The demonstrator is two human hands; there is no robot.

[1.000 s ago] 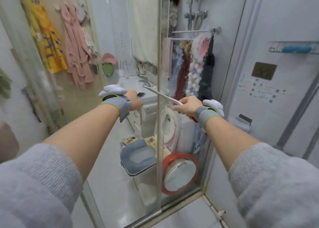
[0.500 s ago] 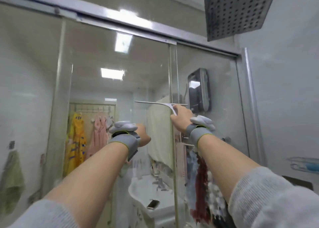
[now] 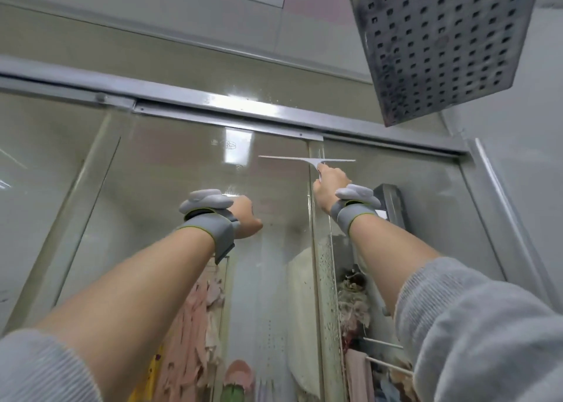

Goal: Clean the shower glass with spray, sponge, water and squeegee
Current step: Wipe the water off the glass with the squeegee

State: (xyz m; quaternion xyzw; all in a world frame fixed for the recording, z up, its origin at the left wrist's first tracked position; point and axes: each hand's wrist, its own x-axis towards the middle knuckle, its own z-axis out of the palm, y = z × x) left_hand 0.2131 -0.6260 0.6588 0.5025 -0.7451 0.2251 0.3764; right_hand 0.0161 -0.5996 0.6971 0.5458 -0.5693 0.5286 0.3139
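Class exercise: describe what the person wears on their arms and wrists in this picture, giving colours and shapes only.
Both forearms are bare, with light grey knit sleeves pushed up toward the elbows. Each wrist carries a grey fabric wrist strap edged with a thin yellow-green line, and a rounded, pale grey-white plastic device sits on top of each. No gloves on the left hand or right hand.

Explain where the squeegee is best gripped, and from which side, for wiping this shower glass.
Grip the squeegee by its short handle, coming from below, as the right hand does. The thin blade runs level across the top, near the rail, and the handle hangs down from its middle, so the blade lies evenly.
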